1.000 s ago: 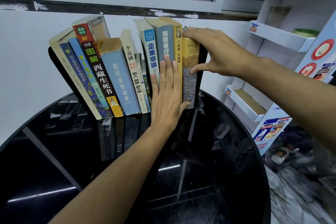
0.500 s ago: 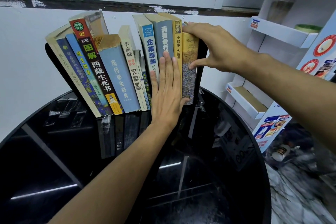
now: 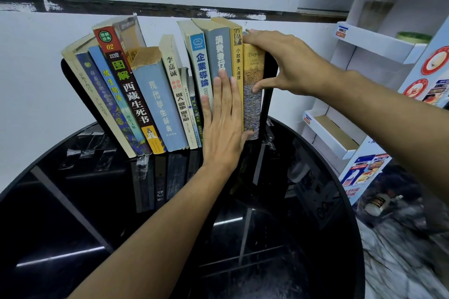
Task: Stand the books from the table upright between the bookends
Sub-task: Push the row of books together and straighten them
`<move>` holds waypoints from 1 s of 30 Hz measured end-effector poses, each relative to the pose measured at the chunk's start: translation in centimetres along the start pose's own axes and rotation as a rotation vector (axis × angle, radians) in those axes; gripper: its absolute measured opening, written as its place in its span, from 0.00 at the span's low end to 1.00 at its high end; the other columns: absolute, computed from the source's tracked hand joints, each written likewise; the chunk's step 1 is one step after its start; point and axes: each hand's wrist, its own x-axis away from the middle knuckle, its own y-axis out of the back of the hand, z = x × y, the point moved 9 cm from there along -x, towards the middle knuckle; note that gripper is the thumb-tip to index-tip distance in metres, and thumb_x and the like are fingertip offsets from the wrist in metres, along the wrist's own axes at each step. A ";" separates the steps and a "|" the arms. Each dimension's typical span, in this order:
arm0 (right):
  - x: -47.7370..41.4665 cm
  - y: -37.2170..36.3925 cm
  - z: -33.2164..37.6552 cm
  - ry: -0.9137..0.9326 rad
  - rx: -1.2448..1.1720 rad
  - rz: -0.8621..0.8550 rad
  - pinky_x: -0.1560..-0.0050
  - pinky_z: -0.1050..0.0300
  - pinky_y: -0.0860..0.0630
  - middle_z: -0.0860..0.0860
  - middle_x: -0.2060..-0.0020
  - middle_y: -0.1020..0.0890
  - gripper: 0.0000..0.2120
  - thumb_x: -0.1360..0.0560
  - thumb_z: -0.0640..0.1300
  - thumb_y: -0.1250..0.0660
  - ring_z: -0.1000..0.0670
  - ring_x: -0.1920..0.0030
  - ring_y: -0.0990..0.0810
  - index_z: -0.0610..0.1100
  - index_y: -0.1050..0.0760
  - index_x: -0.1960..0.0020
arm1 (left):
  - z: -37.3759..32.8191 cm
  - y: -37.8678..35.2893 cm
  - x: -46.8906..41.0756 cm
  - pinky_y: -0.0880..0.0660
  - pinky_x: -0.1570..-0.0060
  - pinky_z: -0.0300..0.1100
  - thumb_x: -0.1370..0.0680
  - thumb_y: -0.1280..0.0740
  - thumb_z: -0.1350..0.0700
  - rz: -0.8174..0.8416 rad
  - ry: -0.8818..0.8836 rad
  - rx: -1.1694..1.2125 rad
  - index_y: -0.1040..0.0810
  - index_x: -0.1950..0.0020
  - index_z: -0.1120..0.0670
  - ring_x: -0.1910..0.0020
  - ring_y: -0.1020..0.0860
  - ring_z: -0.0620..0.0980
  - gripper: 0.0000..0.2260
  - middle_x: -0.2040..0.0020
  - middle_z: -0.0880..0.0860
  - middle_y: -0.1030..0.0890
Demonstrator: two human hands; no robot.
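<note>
Over the last second almost nothing has shifted: the Troy book (image 3: 252, 104) sits where it did, at the right end of the row of books (image 3: 155, 99), hard against the right bookend (image 3: 268, 104). I judge it seated and the task nearly done, though the books nearer the left bookend (image 3: 71, 77) lean left.

My right hand (image 3: 286, 63) still grips the Troy book, fingers over its top and thumb on the spine. My left hand (image 3: 223, 128) is flat with straight fingers, pressing the neighbouring spines, its thumb at the Troy book's foot. The row stands along the far edge of the bench (image 3: 97, 201).
</note>
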 end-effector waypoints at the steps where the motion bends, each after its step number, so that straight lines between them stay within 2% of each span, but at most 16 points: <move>1: 0.0 0.0 0.0 -0.001 0.000 0.003 0.25 0.51 0.39 0.45 0.25 0.30 0.46 0.34 0.53 0.19 0.45 0.24 0.35 0.44 0.37 0.22 | 0.0 0.0 0.0 0.56 0.21 0.60 0.30 0.25 0.38 0.001 0.001 0.002 0.59 0.19 0.63 0.23 0.69 0.57 0.57 0.19 0.64 0.58; 6: -0.1 -0.2 -0.1 0.000 -0.002 0.014 0.24 0.47 0.36 0.46 0.25 0.30 0.46 0.33 0.54 0.20 0.45 0.23 0.35 0.46 0.38 0.22 | 0.1 -0.1 0.0 0.59 0.21 0.58 0.30 0.25 0.38 0.012 0.002 0.006 0.59 0.19 0.63 0.22 0.68 0.57 0.58 0.19 0.64 0.58; 13: 0.1 -0.1 0.4 -0.016 0.010 0.027 0.24 0.47 0.37 0.46 0.24 0.31 0.45 0.32 0.52 0.20 0.45 0.22 0.37 0.46 0.38 0.22 | 0.1 0.2 0.1 0.59 0.21 0.58 0.30 0.23 0.41 0.028 -0.018 0.015 0.57 0.19 0.63 0.20 0.62 0.58 0.57 0.19 0.64 0.56; 16: 0.2 0.1 0.9 -0.011 0.025 0.032 0.25 0.45 0.36 0.47 0.25 0.31 0.45 0.32 0.53 0.20 0.45 0.23 0.35 0.46 0.39 0.23 | 0.0 0.5 0.3 0.56 0.21 0.59 0.28 0.24 0.43 0.060 -0.039 0.069 0.57 0.19 0.63 0.19 0.61 0.60 0.54 0.19 0.64 0.58; 19: 0.4 0.5 1.8 -0.001 0.047 0.024 0.29 0.42 0.32 0.49 0.27 0.31 0.44 0.31 0.54 0.22 0.46 0.28 0.31 0.48 0.42 0.23 | -0.1 1.5 0.5 0.53 0.21 0.60 0.24 0.28 0.44 0.085 -0.067 0.165 0.59 0.19 0.63 0.19 0.62 0.60 0.50 0.19 0.63 0.61; 22: 1.3 0.6 1.7 -0.049 0.001 0.008 0.29 0.43 0.33 0.50 0.26 0.34 0.45 0.29 0.53 0.23 0.48 0.29 0.31 0.50 0.47 0.22 | -0.1 2.4 1.3 0.52 0.21 0.59 0.20 0.33 0.45 0.121 -0.102 0.279 0.59 0.19 0.63 0.19 0.64 0.58 0.45 0.19 0.61 0.63; 25: 2.9 1.1 0.9 -0.148 -0.008 0.002 0.26 0.45 0.37 0.47 0.22 0.39 0.45 0.25 0.55 0.27 0.46 0.25 0.36 0.48 0.51 0.19 | 0.2 3.3 2.4 0.49 0.21 0.56 0.18 0.37 0.46 0.221 -0.092 0.431 0.58 0.18 0.59 0.20 0.66 0.52 0.40 0.19 0.57 0.65; 27: 4.1 2.3 0.5 -0.204 0.010 -0.015 0.26 0.43 0.36 0.46 0.22 0.40 0.42 0.24 0.56 0.30 0.44 0.25 0.36 0.47 0.50 0.19 | 0.0 4.2 3.7 0.48 0.20 0.52 0.17 0.39 0.46 0.328 -0.067 0.510 0.55 0.17 0.55 0.21 0.67 0.46 0.35 0.18 0.51 0.65; 30: 5.7 4.5 0.4 -0.263 -0.015 -0.083 0.26 0.43 0.34 0.46 0.25 0.35 0.36 0.22 0.55 0.31 0.44 0.26 0.34 0.46 0.43 0.21 | -0.7 6.3 6.4 0.46 0.20 0.48 0.16 0.39 0.46 0.497 -0.057 0.650 0.43 0.19 0.49 0.20 0.58 0.41 0.28 0.18 0.43 0.54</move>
